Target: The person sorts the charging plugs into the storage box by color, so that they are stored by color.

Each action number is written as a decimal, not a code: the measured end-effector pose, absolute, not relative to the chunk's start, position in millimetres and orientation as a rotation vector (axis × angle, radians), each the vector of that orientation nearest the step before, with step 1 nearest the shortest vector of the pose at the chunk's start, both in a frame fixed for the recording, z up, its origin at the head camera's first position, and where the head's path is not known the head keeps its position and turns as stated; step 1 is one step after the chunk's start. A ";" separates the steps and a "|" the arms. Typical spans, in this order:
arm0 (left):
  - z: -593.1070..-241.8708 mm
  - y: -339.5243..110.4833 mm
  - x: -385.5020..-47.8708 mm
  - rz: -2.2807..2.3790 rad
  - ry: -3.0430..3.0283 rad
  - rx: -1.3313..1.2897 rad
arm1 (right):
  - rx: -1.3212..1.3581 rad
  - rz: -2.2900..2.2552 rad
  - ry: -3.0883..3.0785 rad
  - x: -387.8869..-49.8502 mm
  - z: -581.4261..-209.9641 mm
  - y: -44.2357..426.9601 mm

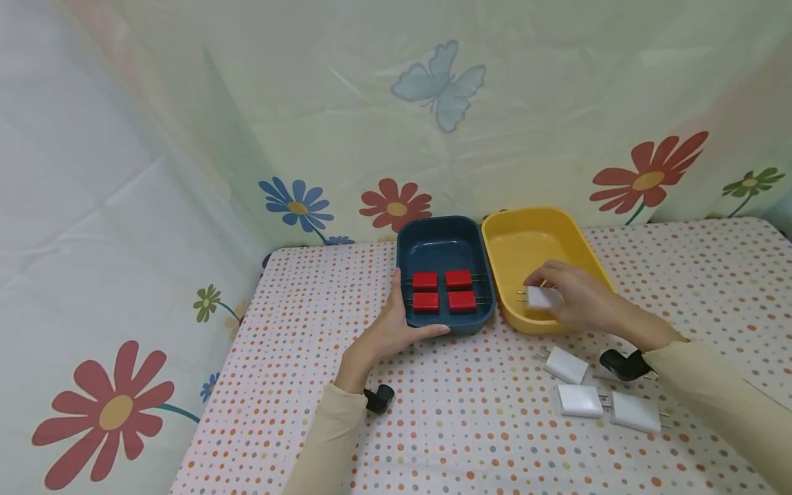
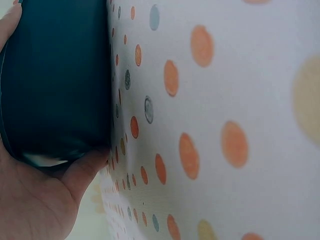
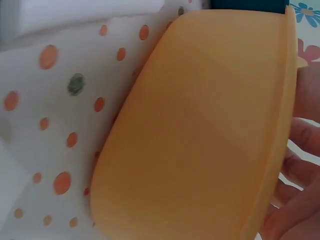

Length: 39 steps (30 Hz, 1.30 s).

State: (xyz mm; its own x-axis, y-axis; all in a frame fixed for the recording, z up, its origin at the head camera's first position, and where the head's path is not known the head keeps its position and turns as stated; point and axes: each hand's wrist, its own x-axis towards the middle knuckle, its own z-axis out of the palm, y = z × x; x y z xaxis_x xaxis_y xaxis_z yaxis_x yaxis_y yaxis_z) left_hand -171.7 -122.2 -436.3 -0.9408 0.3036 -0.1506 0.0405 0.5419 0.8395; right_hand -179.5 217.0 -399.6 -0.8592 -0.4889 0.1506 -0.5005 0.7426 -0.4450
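Note:
My left hand (image 1: 392, 323) lies against the near left corner of a dark blue tray (image 1: 441, 228), fingers along its side wall and thumb across the front wall. In the left wrist view, that palm and thumb touch the blue tray's wall (image 2: 55, 85). Several red plug adapters (image 1: 460, 301) lie in the tray in two rows, prongs pointing outward. Over the near part of a yellow tray (image 1: 526, 240), my right hand (image 1: 581, 295) pinches a white plug adapter (image 1: 543, 298), its prongs facing left. The right wrist view shows the yellow tray's outer wall (image 3: 195, 125), which hides the held adapter.
Several white adapters (image 1: 580, 401) lie on the dotted tablecloth (image 1: 470, 426) in front of the yellow tray, one partly covered by the right wrist camera (image 1: 621, 364). The two trays stand side by side near a flowered backdrop (image 1: 526, 158) along the table's far edge.

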 end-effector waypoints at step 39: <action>-436.6 -122.3 -171.3 1.316 2.522 0.247 | 0.827 0.801 -3.096 -200.5 -411.1 196.4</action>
